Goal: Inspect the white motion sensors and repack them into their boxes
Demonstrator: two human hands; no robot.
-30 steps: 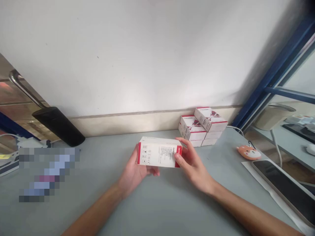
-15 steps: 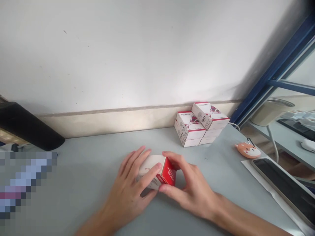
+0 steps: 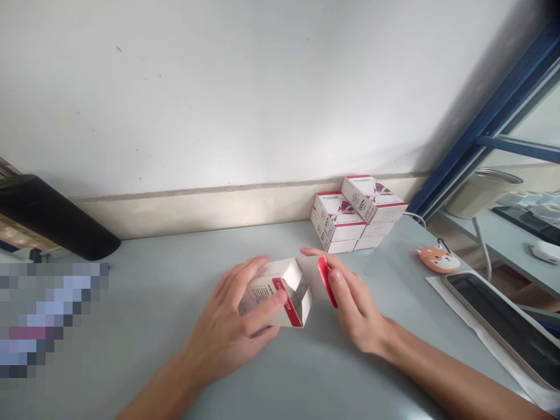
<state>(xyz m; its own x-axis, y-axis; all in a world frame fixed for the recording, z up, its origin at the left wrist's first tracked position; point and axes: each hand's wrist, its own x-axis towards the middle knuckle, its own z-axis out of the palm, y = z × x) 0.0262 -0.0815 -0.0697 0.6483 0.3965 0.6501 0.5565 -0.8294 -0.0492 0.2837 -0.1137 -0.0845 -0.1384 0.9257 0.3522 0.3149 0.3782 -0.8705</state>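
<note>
We record the box lying on the counter, near centre, with its right end open. The left hand lies over it, grip clamped on its top and near side. The right hand has its grip pinched together on the red end flap, which stands out to the right. A stack of like boxes sits far right, against the wall.

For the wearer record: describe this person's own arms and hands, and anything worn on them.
Both arms are bare up to the picture's lower edge: no sleeves show. The left hand and right hand wear no gloves, and no watch, ring or bracelet shows on either.
</note>
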